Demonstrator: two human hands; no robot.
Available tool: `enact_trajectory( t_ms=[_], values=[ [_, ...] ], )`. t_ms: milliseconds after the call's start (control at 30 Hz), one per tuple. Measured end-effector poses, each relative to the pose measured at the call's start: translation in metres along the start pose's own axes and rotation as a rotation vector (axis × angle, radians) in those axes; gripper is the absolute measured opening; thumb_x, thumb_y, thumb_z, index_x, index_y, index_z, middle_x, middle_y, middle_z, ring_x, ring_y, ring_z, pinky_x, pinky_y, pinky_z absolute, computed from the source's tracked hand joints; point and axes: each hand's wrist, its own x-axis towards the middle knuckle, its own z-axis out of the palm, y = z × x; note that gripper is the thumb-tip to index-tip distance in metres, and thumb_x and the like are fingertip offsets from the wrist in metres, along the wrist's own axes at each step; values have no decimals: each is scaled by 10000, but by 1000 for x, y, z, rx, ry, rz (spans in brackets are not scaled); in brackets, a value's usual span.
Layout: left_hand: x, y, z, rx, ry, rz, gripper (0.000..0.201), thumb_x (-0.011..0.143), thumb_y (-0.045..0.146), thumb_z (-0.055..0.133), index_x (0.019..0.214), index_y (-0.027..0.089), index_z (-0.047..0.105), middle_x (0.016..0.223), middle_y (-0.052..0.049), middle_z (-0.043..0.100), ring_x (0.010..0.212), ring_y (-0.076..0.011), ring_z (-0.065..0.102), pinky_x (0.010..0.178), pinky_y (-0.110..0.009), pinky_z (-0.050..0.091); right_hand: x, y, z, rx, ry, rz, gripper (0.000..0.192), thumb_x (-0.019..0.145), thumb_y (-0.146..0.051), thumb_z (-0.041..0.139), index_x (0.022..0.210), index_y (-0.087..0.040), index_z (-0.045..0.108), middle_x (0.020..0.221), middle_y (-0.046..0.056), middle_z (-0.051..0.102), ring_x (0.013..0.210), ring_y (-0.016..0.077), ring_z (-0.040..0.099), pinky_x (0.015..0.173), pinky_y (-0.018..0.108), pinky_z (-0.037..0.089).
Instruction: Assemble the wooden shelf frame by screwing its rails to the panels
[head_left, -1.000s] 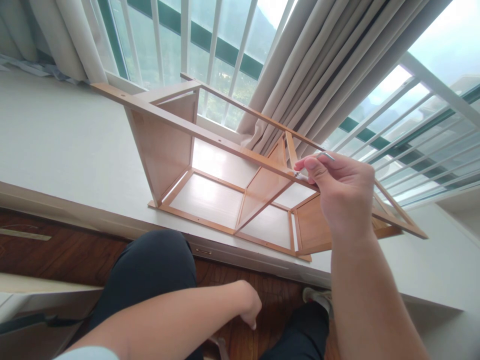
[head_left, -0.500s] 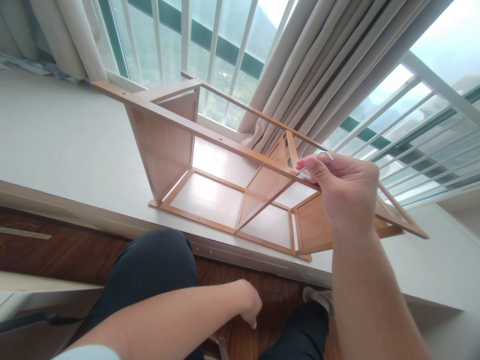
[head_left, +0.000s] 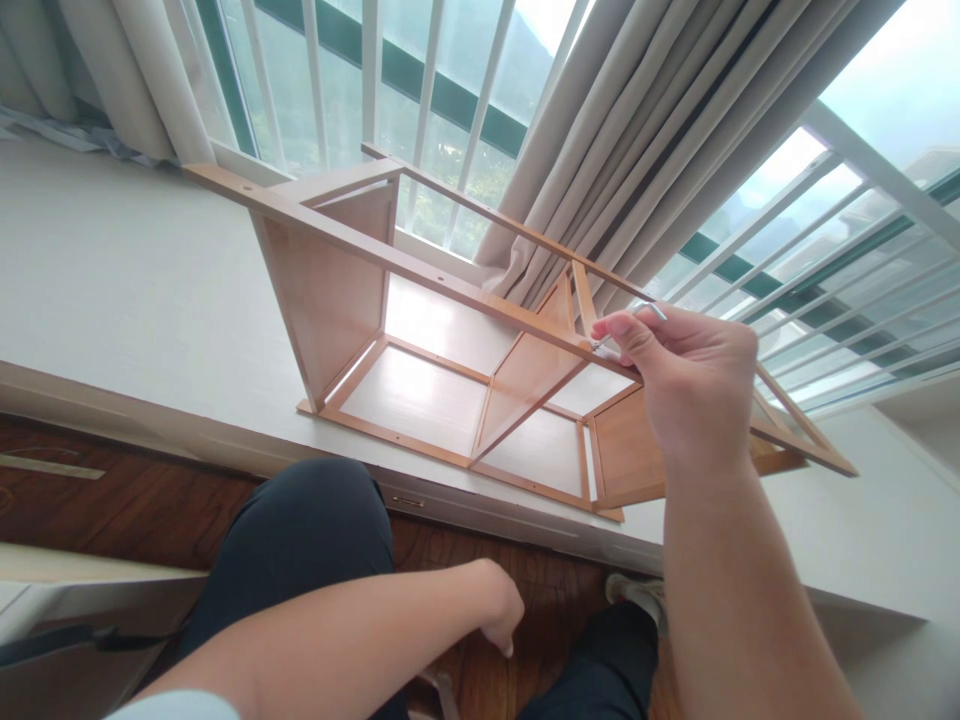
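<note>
A wooden shelf frame (head_left: 450, 284) with panels across it lies on the white ledge. At its upper front rail, my right hand (head_left: 667, 365) pinches a silver hex key (head_left: 651, 310) between thumb and fingers. The key's far end meets the rail near a joint with a divider panel (head_left: 525, 385). My left hand (head_left: 501, 610) hangs low over the floor, away from the frame. Its wrist is bent and its fingers are mostly hidden from me, so what they do cannot be made out.
The white ledge (head_left: 112, 290) runs along barred windows (head_left: 450, 100). Grey curtains (head_left: 637, 130) hang behind the frame. Below are my knee (head_left: 315, 540), my shoe (head_left: 634, 592) and the dark wood floor (head_left: 172, 475). A pale piece of furniture (head_left: 90, 610) stands at the lower left.
</note>
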Motion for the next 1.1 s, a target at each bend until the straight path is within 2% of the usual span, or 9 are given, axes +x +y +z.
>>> enact_trajectory(
  t_ms=[167,367,533,700,833,967,1100],
  values=[
    [4,-2,3,-18,15,-2,465,780,472,758,1163,212,798,1034,-157,803,973,-363,749,826,-479,573,0,0,0,-2,4,4,289,731,-433,872,660,-180,750,614,0,612,588,106,534,521,231,515],
    [11,-4,7,-34,61,-12,383,732,514,784,1022,267,832,952,-111,814,935,-323,757,821,-430,573,0,1,0,-8,11,4,278,718,-433,883,677,-183,769,604,-2,618,582,114,557,521,240,525],
    [17,-6,11,-17,54,4,376,730,514,783,983,242,838,918,-122,813,876,-332,758,771,-436,574,1,-1,0,6,10,24,299,664,-467,913,674,-196,788,575,0,614,574,129,571,522,260,541],
    [20,-8,15,-71,125,3,331,652,531,830,848,264,841,825,-102,804,812,-320,751,742,-427,570,2,-2,-1,-16,5,7,270,671,-450,910,683,-204,800,565,1,614,571,130,572,518,254,540],
    [22,-8,18,-70,105,11,323,677,491,826,872,234,842,859,-132,804,860,-348,752,773,-459,570,2,-2,0,10,4,23,242,676,-415,913,676,-201,800,562,-3,610,574,121,568,518,240,522],
    [23,-8,17,-117,149,2,323,623,466,864,852,240,843,855,-133,804,881,-358,757,793,-472,576,2,-2,-1,3,2,15,223,687,-395,908,676,-202,797,557,-7,602,575,123,571,519,243,524],
    [20,-7,14,-60,80,5,375,690,490,816,958,229,842,920,-142,810,895,-355,755,798,-471,578,2,-2,-1,-18,10,-2,216,690,-391,907,677,-204,799,556,-3,609,566,123,570,514,246,530]
  ],
)
